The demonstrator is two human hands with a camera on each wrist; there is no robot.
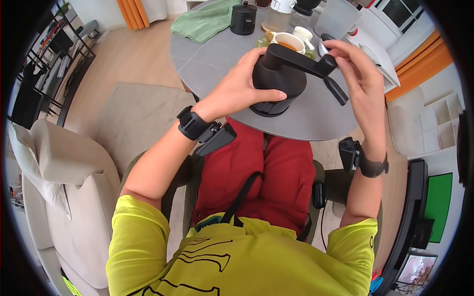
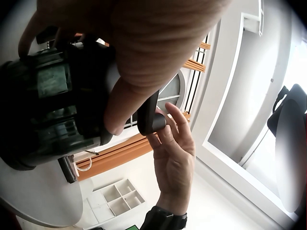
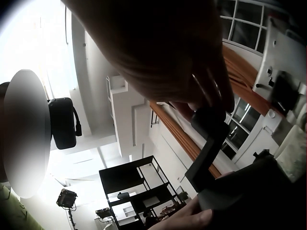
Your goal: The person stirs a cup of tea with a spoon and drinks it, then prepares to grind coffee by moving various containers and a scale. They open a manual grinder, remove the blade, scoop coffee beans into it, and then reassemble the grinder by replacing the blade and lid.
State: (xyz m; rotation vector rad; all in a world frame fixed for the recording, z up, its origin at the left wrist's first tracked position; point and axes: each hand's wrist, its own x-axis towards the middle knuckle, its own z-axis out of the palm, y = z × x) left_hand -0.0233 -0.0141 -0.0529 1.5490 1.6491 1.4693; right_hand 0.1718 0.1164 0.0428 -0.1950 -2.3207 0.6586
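A black hand-crank coffee grinder [image 1: 279, 81] stands upright near the front edge of the round grey table [image 1: 316, 126]. My left hand [image 1: 242, 86] grips its body from the left, the thumb across the front near the top. The crank arm [image 1: 296, 60] points right. At its end, the fingertips of my right hand [image 1: 363, 74] pinch the knob [image 1: 327, 65], which also shows in the left wrist view with the right hand [image 2: 175, 158]. Clear windows [image 2: 53, 79] show in the grinder's lower body. In the right wrist view the crank [image 3: 206, 153] is dark against the room.
Behind the grinder stand a cream mug [image 1: 289, 38], a small white cup [image 1: 302, 34], a black canister [image 1: 243, 19] and a glass jar [image 1: 279, 17]. A green cloth [image 1: 205, 22] lies at the back left. To the right is a black handle [image 1: 336, 92] on the table.
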